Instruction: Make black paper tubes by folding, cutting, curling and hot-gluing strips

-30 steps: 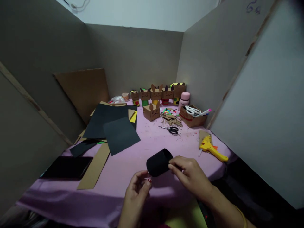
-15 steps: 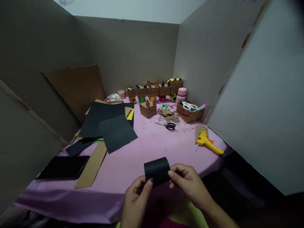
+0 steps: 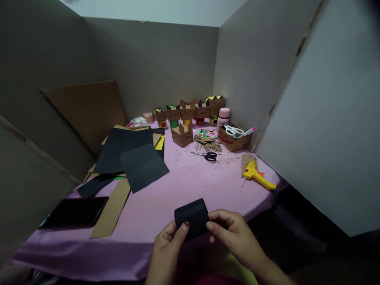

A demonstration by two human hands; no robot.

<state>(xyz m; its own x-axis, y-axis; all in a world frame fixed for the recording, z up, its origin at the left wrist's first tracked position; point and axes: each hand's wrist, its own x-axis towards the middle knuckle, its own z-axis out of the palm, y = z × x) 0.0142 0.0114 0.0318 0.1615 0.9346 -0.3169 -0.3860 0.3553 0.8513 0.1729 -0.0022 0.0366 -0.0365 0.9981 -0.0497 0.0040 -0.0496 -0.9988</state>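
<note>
A curled piece of black paper (image 3: 192, 217), bent into a roll, is held between both hands near the table's front edge. My left hand (image 3: 170, 242) is closed on its left side, with the thumb lying across the front. On the right edge, my right hand (image 3: 230, 229) pinches the paper between thumb and fingers. The far side of the roll and some fingertips are hidden. Beyond the hands, black-handled scissors (image 3: 210, 156) lie on the pink cloth (image 3: 184, 182).
Black sheets (image 3: 145, 166), a cardboard strip (image 3: 113, 209) and a dark phone-like slab (image 3: 75, 212) lie at left. A yellow glue gun (image 3: 257, 176) rests at right. Behind are cardboard animal-face boxes (image 3: 182, 135), scraps (image 3: 208, 143), a box with white scissors (image 3: 234, 141) and a pink bottle (image 3: 224, 116).
The black paper looks more tightly curled, and its right edge has tilted up slightly. Both hands still hold it. The whole view has shifted a little.
</note>
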